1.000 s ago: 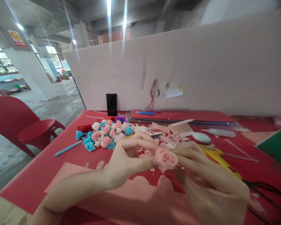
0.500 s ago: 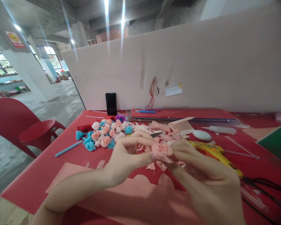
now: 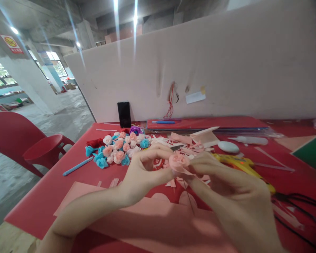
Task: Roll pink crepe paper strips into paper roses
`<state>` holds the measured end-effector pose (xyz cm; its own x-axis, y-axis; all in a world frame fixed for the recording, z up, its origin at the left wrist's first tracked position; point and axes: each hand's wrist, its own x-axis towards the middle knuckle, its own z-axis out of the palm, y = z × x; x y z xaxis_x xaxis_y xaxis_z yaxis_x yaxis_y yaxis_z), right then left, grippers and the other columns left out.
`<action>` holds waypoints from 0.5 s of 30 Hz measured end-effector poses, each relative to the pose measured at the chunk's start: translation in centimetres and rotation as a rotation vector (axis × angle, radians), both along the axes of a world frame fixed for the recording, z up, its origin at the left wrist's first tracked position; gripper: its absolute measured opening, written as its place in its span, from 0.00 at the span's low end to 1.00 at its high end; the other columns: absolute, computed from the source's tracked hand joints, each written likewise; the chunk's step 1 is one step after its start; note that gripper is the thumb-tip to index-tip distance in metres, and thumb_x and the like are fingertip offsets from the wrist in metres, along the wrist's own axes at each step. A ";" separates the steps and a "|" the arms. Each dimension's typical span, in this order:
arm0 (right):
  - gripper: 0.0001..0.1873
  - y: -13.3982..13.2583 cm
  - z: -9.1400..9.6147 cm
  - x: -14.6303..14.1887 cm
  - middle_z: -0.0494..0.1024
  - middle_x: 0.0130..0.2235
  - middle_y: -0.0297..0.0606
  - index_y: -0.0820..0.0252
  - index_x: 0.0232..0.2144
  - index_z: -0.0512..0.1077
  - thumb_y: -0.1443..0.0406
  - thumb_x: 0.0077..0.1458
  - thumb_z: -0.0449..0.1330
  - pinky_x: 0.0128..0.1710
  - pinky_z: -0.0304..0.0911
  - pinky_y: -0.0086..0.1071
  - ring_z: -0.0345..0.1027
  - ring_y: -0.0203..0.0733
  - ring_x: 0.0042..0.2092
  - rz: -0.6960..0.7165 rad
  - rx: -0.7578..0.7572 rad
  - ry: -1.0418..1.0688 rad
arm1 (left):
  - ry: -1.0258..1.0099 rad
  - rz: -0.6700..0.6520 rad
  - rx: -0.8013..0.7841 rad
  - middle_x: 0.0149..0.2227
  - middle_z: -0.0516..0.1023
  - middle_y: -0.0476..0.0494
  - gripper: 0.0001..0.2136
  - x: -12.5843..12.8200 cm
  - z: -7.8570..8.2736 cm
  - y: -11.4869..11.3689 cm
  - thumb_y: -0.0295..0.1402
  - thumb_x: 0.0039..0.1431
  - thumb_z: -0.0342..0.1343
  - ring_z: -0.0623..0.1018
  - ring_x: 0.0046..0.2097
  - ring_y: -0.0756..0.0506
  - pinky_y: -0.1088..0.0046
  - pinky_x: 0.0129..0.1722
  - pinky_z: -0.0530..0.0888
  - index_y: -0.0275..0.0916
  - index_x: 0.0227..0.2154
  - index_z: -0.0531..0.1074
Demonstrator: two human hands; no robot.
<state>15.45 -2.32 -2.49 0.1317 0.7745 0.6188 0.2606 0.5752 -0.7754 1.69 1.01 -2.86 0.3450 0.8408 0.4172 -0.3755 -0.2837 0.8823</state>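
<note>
Between my two hands is a small pink paper rose (image 3: 179,161), its curled layers facing up. My left hand (image 3: 143,172) pinches it from the left with thumb and fingers. From the right, my right hand (image 3: 226,186) grips the loose petal edge of the same rose, fingers closed. A thin stem or wire seems to hang below it, partly blurred. Beneath my hands lie pink paper sheets (image 3: 147,225) and rounded pink petal pieces (image 3: 186,199). A pile of pink, white and blue paper roses (image 3: 118,156) sits beyond my left hand.
Behind my hands lie paper scraps (image 3: 180,140) and a dark pointed blade (image 3: 177,147). A yellow glue gun (image 3: 234,161) with black cable, a white oval object (image 3: 228,147) and a bottle (image 3: 249,140) are to the right. A phone (image 3: 124,114) leans on the partition (image 3: 226,70).
The rose has shifted slightly up and left in view and tilts a little differently, with more of its petal edge showing towards my right hand. Both hands keep their hold.
</note>
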 end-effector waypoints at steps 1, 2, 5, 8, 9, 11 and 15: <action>0.10 0.0 0.0 0.0 0.78 0.24 0.26 0.49 0.22 0.74 0.72 0.42 0.62 0.24 0.67 0.28 0.69 0.36 0.26 -0.007 0.012 -0.020 | 0.004 0.006 0.023 0.28 0.69 0.50 0.04 0.0 0.0 0.0 0.23 0.46 0.60 0.68 0.34 0.51 0.72 0.39 0.66 0.39 0.22 0.75; 0.09 -0.1 0.0 0.1 0.78 0.24 0.27 0.50 0.22 0.74 0.72 0.42 0.62 0.24 0.68 0.28 0.69 0.36 0.26 -0.009 0.028 -0.041 | 0.010 0.012 0.047 0.28 0.69 0.50 0.05 -0.1 0.0 0.1 0.23 0.45 0.61 0.68 0.34 0.51 0.72 0.39 0.66 0.39 0.22 0.74; 0.09 -0.3 0.2 0.2 0.78 0.24 0.28 0.52 0.23 0.74 0.73 0.43 0.62 0.24 0.68 0.28 0.70 0.37 0.26 -0.002 0.066 -0.094 | 0.060 0.044 0.129 0.27 0.69 0.50 0.04 -0.2 0.1 0.1 0.23 0.45 0.60 0.68 0.33 0.50 0.72 0.37 0.66 0.39 0.23 0.72; 0.10 -0.3 0.4 0.1 0.77 0.24 0.29 0.52 0.24 0.72 0.74 0.45 0.61 0.24 0.68 0.29 0.69 0.38 0.27 0.009 0.127 -0.130 | 0.134 0.088 0.218 0.26 0.68 0.49 0.04 -0.3 0.3 0.0 0.25 0.47 0.59 0.68 0.33 0.49 0.72 0.35 0.67 0.38 0.23 0.70; 0.10 -0.3 0.4 0.1 0.77 0.24 0.29 0.52 0.25 0.71 0.74 0.45 0.60 0.24 0.67 0.29 0.68 0.37 0.27 0.015 0.161 -0.143 | 0.153 0.095 0.242 0.26 0.68 0.49 0.04 -0.3 0.4 0.0 0.26 0.47 0.59 0.68 0.32 0.49 0.72 0.34 0.67 0.38 0.23 0.69; 0.11 -0.3 0.5 0.0 0.77 0.24 0.29 0.52 0.26 0.70 0.75 0.46 0.59 0.25 0.67 0.29 0.68 0.37 0.27 0.027 0.236 -0.177 | 0.167 0.098 0.265 0.26 0.68 0.49 0.04 -0.3 0.5 -0.1 0.26 0.47 0.58 0.68 0.32 0.50 0.72 0.33 0.67 0.38 0.23 0.68; 0.12 -0.2 0.6 0.0 0.77 0.26 0.30 0.53 0.26 0.69 0.77 0.45 0.58 0.25 0.66 0.31 0.67 0.36 0.27 0.013 0.311 -0.254 | 0.157 0.075 0.313 0.27 0.66 0.50 0.06 -0.4 0.5 0.0 0.24 0.45 0.59 0.68 0.31 0.50 0.73 0.33 0.67 0.38 0.24 0.67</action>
<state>15.42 -2.57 -1.93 -0.0643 0.5458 0.8355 0.4131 0.7767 -0.4756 1.32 1.04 -2.39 0.3678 0.7060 0.6052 -0.2098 -0.5711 0.7936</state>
